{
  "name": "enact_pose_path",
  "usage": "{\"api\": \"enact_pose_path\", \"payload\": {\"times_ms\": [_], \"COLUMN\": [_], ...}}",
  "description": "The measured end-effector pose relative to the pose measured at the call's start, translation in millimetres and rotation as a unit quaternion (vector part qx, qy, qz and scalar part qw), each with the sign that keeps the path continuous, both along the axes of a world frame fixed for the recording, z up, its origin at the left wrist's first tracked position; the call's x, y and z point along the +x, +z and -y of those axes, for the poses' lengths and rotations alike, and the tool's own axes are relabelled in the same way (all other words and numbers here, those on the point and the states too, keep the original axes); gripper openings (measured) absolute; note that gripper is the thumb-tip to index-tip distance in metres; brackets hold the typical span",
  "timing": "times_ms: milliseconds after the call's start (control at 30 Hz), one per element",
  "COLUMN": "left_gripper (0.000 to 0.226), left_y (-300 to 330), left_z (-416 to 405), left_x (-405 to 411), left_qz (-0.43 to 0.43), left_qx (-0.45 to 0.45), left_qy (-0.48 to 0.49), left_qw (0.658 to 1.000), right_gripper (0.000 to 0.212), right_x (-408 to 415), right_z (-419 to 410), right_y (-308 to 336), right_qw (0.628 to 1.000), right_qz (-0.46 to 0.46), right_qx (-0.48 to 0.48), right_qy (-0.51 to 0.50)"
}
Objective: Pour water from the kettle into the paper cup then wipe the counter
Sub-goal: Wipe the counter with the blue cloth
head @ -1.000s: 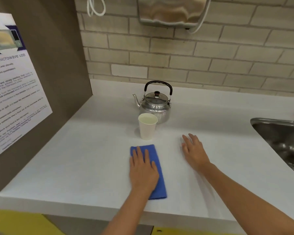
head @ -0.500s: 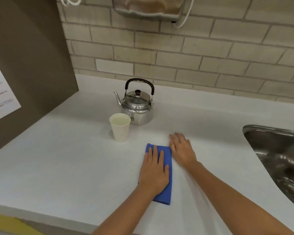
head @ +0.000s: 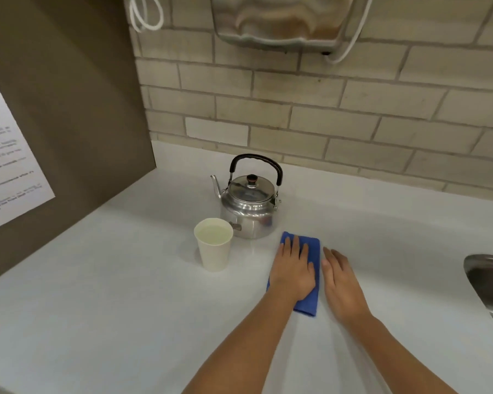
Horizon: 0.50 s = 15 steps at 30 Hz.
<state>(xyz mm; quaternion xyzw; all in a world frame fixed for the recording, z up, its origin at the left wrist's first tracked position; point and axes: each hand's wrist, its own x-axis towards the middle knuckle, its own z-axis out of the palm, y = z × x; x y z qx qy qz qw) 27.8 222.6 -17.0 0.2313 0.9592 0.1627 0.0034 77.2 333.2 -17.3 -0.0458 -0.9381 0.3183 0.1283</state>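
A shiny metal kettle with a black handle stands upright on the white counter, spout pointing left. In front of it to the left stands a white paper cup holding water. My left hand lies flat, fingers spread, pressing on a folded blue cloth just right of the cup and in front of the kettle. My right hand rests flat on the counter beside the cloth's right edge, holding nothing.
A steel sink opens at the right edge. A brown side panel with a printed notice walls off the left. A brick wall runs behind, with a metal dispenser and white cords hanging above.
My left hand has slid the blue cloth to the right and away from me, from in front of the cup to beside the kettle. My right hand stayed flat on the counter.
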Motion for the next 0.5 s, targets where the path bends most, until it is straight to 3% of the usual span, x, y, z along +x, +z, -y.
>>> {"api": "enact_pose_path", "payload": {"times_ms": [133, 267, 367, 500], "left_gripper": [0.057, 0.057, 0.054, 0.054], "left_y": [-25, -9, 5, -5], "left_z": [32, 24, 4, 35], "left_x": [50, 35, 22, 56], "left_qz": [-0.019, -0.001, 0.007, 0.022], "left_qx": [0.061, 0.021, -0.007, 0.042], "left_qy": [0.014, 0.059, 0.047, 0.047], "left_qw": [0.998, 0.998, 0.999, 0.998], "right_gripper": [0.041, 0.041, 0.040, 0.040], "right_x": [-4, -3, -2, 4], "right_z": [3, 9, 15, 32], "right_y": [3, 5, 11, 17], "right_qw": [1.000, 0.997, 1.000, 1.000], "right_qz": [0.009, 0.014, 0.011, 0.001], "right_qx": [0.021, 0.070, 0.021, -0.005], "right_qy": [-0.013, -0.016, -0.008, 0.012]}}
